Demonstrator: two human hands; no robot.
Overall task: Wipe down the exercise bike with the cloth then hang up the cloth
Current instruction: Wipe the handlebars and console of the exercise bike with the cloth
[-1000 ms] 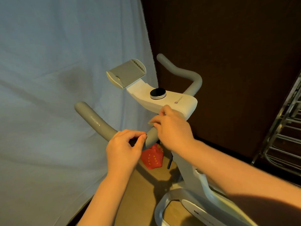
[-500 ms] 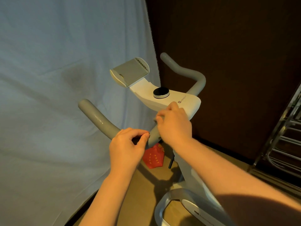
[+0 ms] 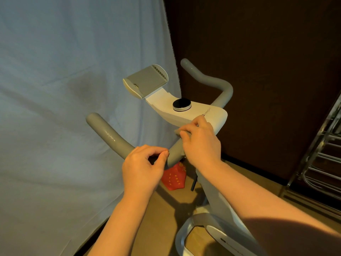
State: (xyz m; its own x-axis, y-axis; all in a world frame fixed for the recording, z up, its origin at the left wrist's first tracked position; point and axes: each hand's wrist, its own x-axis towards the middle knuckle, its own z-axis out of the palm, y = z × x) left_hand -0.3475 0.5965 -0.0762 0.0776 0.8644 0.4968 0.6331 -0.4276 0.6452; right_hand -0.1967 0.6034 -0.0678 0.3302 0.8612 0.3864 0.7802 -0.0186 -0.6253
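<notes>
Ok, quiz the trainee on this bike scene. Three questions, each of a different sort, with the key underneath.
1. True or false: a round black knob sits on top of the white console.
2. What lies on the floor below the grey handlebar? A) a red bag B) a blue bucket C) a green bottle
3. Short answer: which hand is nearer the console?

Key: 1 true. 2 A. 3 the right hand.
</notes>
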